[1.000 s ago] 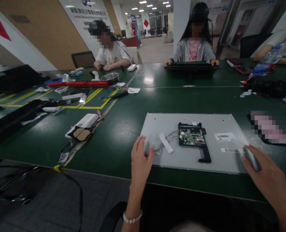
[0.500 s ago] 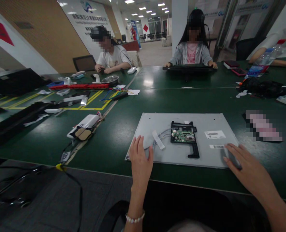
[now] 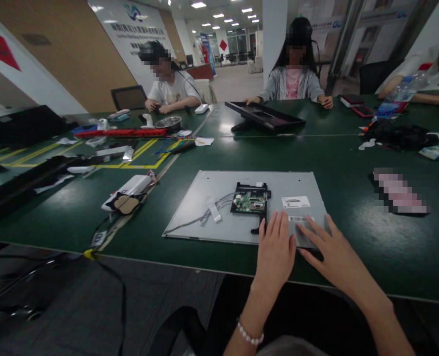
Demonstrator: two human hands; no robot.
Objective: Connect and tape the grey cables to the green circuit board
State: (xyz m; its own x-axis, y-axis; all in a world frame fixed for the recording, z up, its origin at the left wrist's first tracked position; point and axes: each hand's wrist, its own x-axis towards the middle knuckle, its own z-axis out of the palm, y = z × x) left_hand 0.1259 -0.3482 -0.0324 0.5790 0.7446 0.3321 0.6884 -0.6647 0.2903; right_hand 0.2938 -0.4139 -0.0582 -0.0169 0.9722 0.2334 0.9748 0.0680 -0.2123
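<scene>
A flat grey display panel (image 3: 193, 198) lies back side up on the green table before me. Near its middle is a green circuit board (image 3: 249, 203) in a black plastic bracket (image 3: 263, 222). Grey cables (image 3: 200, 219) run from the board to the panel's left corner, under a strip of white tape (image 3: 215, 211). My left hand (image 3: 276, 244) lies over the front edge, right of the bracket, fingers outstretched. Beside it, my right hand (image 3: 328, 247) spreads its fingers over the front right corner, near a barcode label (image 3: 301, 218). Neither hand grips anything visible.
A pink-backed phone (image 3: 401, 193) lies to the right. Left are a white battery-like pack (image 3: 128, 193) with cables and long black strips (image 3: 22, 185). Across the table, a person (image 3: 293, 74) holds a black monitor part (image 3: 266, 116). A bottle (image 3: 393, 99) stands far right.
The panel has slid left and slightly away. My left hand has crossed right, beside my right hand, which shifted a little left. The person opposite has swung the black part leftward and tilted it.
</scene>
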